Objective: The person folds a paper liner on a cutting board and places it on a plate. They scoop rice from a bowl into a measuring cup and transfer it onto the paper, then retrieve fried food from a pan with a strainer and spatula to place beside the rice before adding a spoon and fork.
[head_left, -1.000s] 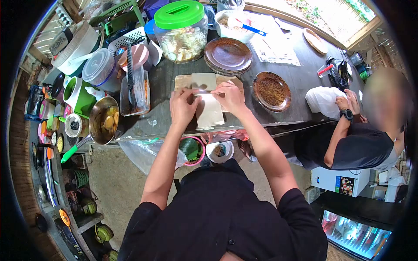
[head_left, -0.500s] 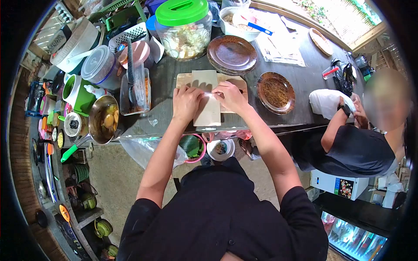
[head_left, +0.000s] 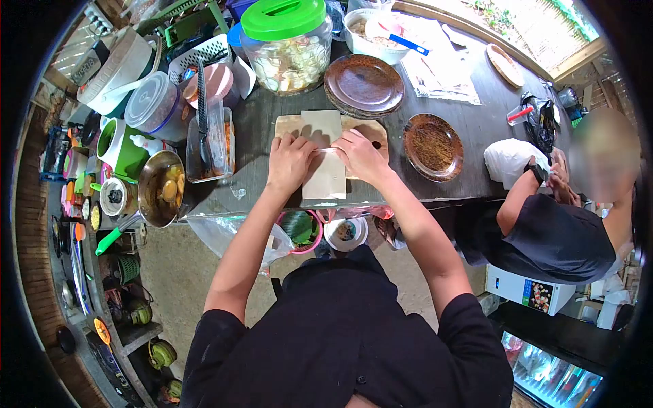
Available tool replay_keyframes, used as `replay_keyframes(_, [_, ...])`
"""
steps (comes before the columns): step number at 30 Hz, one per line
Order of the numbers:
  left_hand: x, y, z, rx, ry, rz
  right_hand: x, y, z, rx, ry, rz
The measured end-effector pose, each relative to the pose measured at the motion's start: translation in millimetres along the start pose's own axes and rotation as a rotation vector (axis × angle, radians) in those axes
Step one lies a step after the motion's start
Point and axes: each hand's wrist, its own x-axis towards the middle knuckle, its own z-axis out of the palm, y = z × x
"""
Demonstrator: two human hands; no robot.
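A long piece of brown paper lies over a wooden cutting board on the dark table, its near end reaching the table edge. A thin raised crease or roll crosses its middle. My left hand has curled fingers on the left end of this crease. At the right end, my right hand pinches the crease with bent fingers. Both thumbs are partly hidden. Beyond the board stands a stack of brown plates. Another brown plate rests right of my right hand.
Left of the board are a clear container with a knife across it and a pan. A green-lidded jar stands behind. At the right a person works beside a white plastic bag.
My hands stay at the crease, with the right fingers now flatter over its end. The person at the right has lowered their hands from the white bag.
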Motion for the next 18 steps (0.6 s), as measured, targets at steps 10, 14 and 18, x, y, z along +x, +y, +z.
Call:
replay_keyframes(10, [1.7, -2.0, 5.2, -0.003, -0.049, 0.0, 1.0, 6.9, 0.3, 0.126, -0.031, 0.085])
replay_keyframes(14, [6.1, -8.4, 6.8, -0.02, -0.102, 0.026, 2.5, 12.2, -0.2, 0.177, -0.009, 0.088])
replay_keyframes(18, [12.2, -11.6, 3.7, -0.036, -0.136, 0.022, 6.9, 4.9, -6.9, 0.322, -0.04, 0.282])
